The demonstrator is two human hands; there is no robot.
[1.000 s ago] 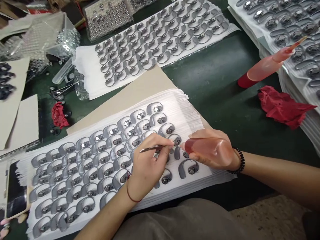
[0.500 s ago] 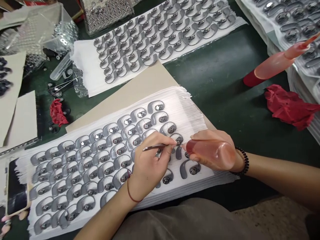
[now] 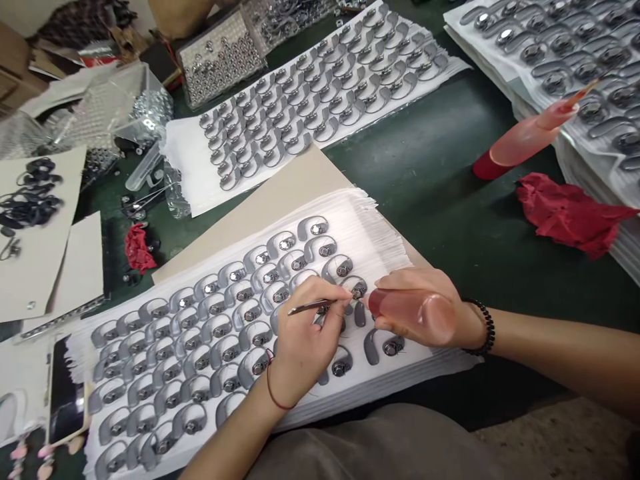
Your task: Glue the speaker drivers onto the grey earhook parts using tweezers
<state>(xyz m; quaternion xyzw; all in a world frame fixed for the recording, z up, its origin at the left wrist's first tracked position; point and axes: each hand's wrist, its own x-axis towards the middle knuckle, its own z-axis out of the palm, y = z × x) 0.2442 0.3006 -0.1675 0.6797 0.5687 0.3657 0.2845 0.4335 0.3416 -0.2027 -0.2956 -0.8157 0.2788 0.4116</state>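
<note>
1) Left hand (image 3: pixel 311 333) pinched a slim tool (image 3: pixel 306 307); right hand (image 3: pixel 436 280) was wrapped round a squeeze bottle (image 3: pixel 407 309); hands close together, couldn't tell if fingertips touched
2) Both met at a hook-shaped piece (image 3: pixel 358 291) near the right end of the white stack (image 3: pixel 373 223)
3) Probably needed steady pinch, light squeeze, neighbouring pieces (image 3: pixel 343 268) left untouched
4) Tool's long axis ran left-right, rising slightly rightward; bottle's base faced right, dark red end left
</note>
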